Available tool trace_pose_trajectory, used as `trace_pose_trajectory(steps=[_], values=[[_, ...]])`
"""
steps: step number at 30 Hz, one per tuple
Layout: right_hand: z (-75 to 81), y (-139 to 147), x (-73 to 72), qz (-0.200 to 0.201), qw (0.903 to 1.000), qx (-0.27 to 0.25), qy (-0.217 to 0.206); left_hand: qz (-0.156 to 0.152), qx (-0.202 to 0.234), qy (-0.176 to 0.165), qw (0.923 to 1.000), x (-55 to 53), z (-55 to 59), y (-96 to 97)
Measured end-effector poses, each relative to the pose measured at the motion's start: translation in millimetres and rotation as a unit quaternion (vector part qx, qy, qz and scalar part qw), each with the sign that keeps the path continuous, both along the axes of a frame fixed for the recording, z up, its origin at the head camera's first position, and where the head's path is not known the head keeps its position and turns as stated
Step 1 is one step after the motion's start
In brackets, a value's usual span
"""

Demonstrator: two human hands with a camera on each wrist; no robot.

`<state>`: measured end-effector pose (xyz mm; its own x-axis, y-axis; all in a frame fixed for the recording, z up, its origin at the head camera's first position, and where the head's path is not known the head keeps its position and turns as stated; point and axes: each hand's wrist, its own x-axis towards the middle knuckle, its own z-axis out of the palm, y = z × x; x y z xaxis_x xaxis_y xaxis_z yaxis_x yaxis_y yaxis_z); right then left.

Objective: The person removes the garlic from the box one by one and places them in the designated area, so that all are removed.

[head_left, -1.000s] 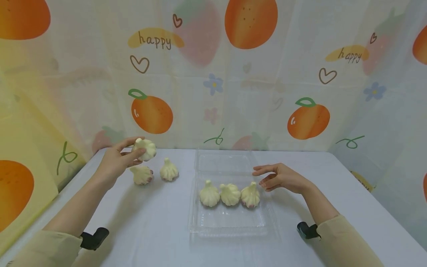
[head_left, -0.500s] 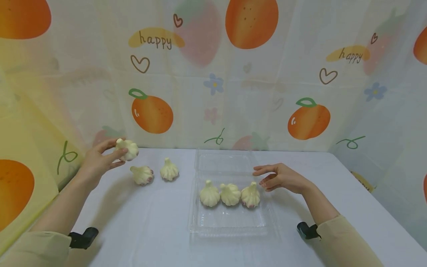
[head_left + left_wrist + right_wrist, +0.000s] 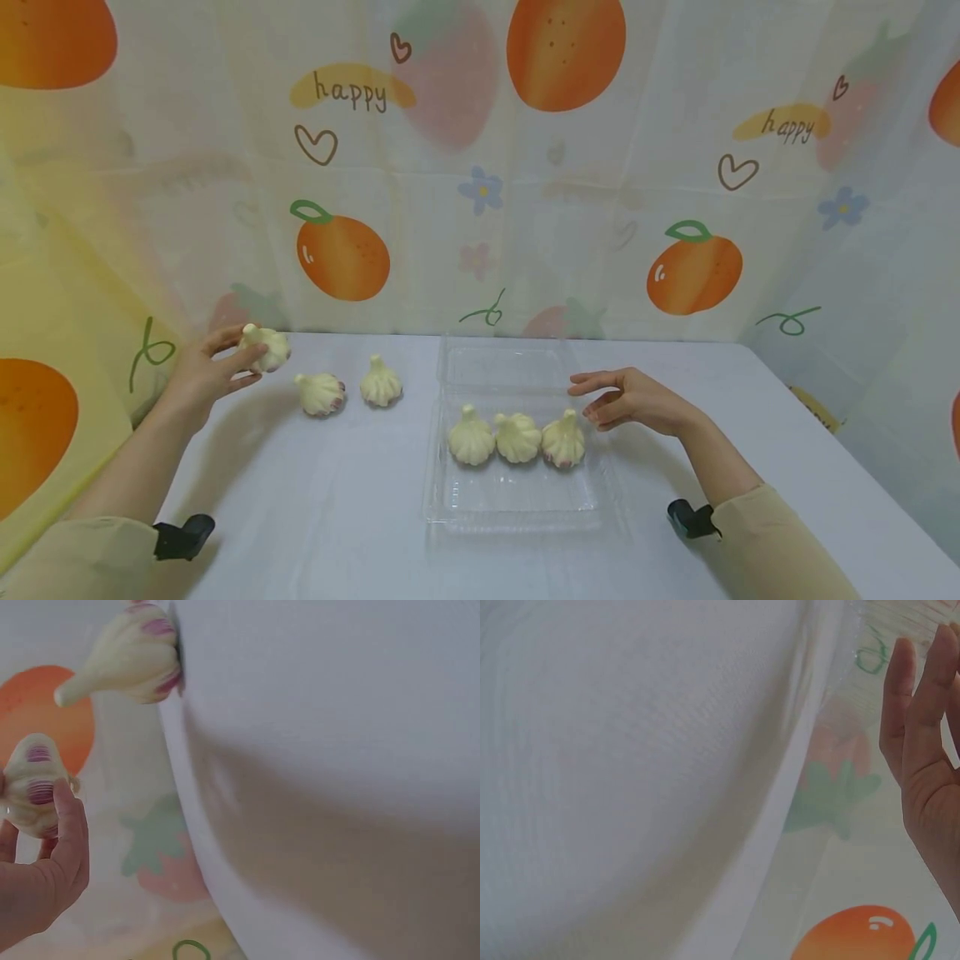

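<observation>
My left hand point(image 3: 204, 373) pinches a garlic bulb point(image 3: 267, 348) between thumb and fingers, over the table's back left part. In the left wrist view that garlic bulb point(image 3: 36, 784) shows purple streaks. Two more bulbs lie to its right: one garlic bulb point(image 3: 321, 394) tipped on its side, another garlic bulb point(image 3: 380, 383) with its stem up. A clear plastic box point(image 3: 517, 500) holds three in a row: a left bulb point(image 3: 471, 437), a middle bulb point(image 3: 517, 438) and a right bulb point(image 3: 563, 439). Beside the box's right side, my right hand point(image 3: 637, 402) holds nothing, its fingers relaxed.
The box's clear lid point(image 3: 502, 364) lies folded back behind it. A white cloth covers the table point(image 3: 330, 517). Printed curtains point(image 3: 555, 250) close off the back and both sides. A dark wrist strap point(image 3: 184, 537) sits at my left sleeve.
My left hand has carried its garlic bulb leftward, away from the two loose bulbs, and lately a little lower. My right hand and the box have stayed put.
</observation>
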<state>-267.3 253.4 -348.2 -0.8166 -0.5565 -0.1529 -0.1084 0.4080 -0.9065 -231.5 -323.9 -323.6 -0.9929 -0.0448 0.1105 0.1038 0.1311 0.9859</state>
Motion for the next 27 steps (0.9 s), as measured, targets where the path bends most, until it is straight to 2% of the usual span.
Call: trace_pose_trajectory(steps=[4, 7, 12, 14, 27], values=[[0.3, 0, 0.1, -0.001, 1.0, 0.002, 0.0, 0.018, -0.048, -0.021, 0.9985, -3.5, -7.1, -5.6], [0.3, 0, 0.2, -0.002, 1.0, 0.001, 0.0, 0.025, -0.061, -0.046, 0.9968, -5.5, -10.6, -9.5], [0.2, 0, 0.5, -0.001, 1.0, 0.0, 0.001, 0.022, -0.12, -0.087, 0.9887, -4.0, -13.3, -10.8], [0.4, 0, 0.7, 0.0, 1.0, 0.001, 0.002, 0.02, -0.153, -0.093, 0.9837, -3.0, -15.0, -10.1], [0.0, 0, 1.9, 0.0, 1.0, -0.006, 0.0, 0.016, -0.229, -0.12, 0.9659, -5.1, -27.4, -12.1]])
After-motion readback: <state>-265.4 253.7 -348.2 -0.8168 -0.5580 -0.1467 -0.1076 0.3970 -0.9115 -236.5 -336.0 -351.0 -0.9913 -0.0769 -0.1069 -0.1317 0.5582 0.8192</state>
